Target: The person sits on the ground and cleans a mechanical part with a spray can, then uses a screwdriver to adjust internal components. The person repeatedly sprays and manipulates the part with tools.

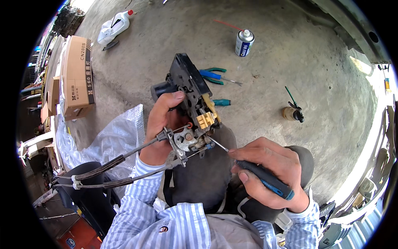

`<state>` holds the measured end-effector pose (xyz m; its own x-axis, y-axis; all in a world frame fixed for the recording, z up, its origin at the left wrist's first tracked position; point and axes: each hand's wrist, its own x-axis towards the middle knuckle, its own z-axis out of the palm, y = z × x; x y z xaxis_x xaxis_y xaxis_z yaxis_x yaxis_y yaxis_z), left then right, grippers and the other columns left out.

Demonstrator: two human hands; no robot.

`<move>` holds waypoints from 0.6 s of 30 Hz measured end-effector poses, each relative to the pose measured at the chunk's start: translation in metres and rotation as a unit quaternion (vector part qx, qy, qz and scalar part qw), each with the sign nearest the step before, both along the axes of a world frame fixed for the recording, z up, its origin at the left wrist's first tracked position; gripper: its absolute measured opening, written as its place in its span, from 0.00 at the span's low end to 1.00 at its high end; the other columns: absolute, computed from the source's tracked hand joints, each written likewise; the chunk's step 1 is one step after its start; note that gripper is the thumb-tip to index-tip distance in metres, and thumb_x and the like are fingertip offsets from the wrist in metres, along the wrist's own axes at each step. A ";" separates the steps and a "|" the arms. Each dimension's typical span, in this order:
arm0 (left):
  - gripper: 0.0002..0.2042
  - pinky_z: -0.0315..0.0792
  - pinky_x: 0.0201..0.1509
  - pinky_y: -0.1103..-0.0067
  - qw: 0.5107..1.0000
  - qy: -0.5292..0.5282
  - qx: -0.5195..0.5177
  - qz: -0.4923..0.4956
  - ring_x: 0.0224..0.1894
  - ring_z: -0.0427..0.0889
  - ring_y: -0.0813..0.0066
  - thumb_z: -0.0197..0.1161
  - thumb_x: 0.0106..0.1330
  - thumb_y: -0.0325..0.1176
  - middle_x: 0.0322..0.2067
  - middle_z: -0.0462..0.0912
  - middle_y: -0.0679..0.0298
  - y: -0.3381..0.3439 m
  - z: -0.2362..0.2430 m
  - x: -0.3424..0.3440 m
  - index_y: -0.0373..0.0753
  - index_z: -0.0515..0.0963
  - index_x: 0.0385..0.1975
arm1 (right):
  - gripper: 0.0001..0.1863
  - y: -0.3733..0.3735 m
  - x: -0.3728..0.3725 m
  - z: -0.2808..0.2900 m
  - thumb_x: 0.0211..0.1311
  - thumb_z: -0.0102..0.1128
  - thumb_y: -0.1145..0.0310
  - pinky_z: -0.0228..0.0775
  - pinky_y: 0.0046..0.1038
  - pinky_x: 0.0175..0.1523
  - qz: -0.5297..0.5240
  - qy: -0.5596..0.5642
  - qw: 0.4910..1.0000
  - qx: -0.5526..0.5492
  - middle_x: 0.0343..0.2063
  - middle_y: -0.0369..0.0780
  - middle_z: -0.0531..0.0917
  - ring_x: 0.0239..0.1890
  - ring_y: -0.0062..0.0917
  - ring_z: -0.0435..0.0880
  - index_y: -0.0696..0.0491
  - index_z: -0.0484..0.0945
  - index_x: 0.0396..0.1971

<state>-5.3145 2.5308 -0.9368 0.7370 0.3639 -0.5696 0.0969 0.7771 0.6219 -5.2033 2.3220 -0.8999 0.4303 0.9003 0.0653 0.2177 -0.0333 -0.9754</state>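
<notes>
My left hand (158, 118) is closed around a car door latch (188, 83), holding it up in front of my knees. Its black plastic housing points away from me, and a yellow plastic piece (205, 120) sits on its side. The metal latch end (186, 139) faces me, with two sheathed cables (108, 168) running off to the left. In my right hand (273, 162) is a screwdriver (267, 180) with a black and blue handle. Its thin shaft reaches the latch's metal end by the yellow piece; whether the tip touches is hidden.
Beyond the latch, green-handled pliers (216, 70), a blue-handled screwdriver (211, 75) and a teal handle (222, 102) lie on concrete. A spray can (244, 43) stands farther off; an oil can (291, 113) stands right. At left are a cardboard box (77, 79), white jug (117, 27) and bubble wrap (112, 137).
</notes>
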 end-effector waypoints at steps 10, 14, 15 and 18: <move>0.24 0.81 0.47 0.68 1.000 0.014 -0.009 0.005 0.42 0.86 0.58 0.50 0.67 0.48 0.39 0.84 0.50 0.003 -0.001 -0.006 0.31 0.76 0.48 | 0.15 -0.002 -0.003 -0.007 0.54 0.59 0.81 0.75 0.25 0.34 0.012 0.082 0.995 0.048 0.31 0.44 0.83 0.29 0.27 0.85 0.63 0.80 0.43; 0.24 0.82 0.46 0.68 1.000 0.016 0.012 -0.006 0.43 0.86 0.58 0.51 0.67 0.48 0.40 0.84 0.50 0.004 -0.001 -0.007 0.31 0.76 0.48 | 0.14 -0.005 -0.009 -0.013 0.60 0.56 0.78 0.78 0.25 0.40 -0.004 0.219 0.975 0.021 0.33 0.45 0.84 0.36 0.27 0.88 0.65 0.79 0.46; 0.24 0.82 0.45 0.68 1.000 0.017 0.011 -0.009 0.43 0.86 0.59 0.51 0.67 0.48 0.40 0.84 0.50 0.005 -0.001 -0.007 0.31 0.76 0.48 | 0.14 -0.004 -0.010 -0.012 0.61 0.56 0.78 0.78 0.25 0.42 -0.014 0.260 0.965 0.012 0.34 0.45 0.84 0.37 0.28 0.88 0.65 0.79 0.46; 0.24 0.82 0.45 0.68 1.000 0.014 0.003 -0.011 0.43 0.85 0.59 0.51 0.67 0.48 0.40 0.84 0.51 0.006 0.000 -0.009 0.31 0.76 0.48 | 0.13 -0.003 -0.008 -0.011 0.64 0.56 0.77 0.80 0.27 0.46 -0.030 0.370 0.928 -0.014 0.37 0.45 0.85 0.41 0.28 0.87 0.67 0.79 0.46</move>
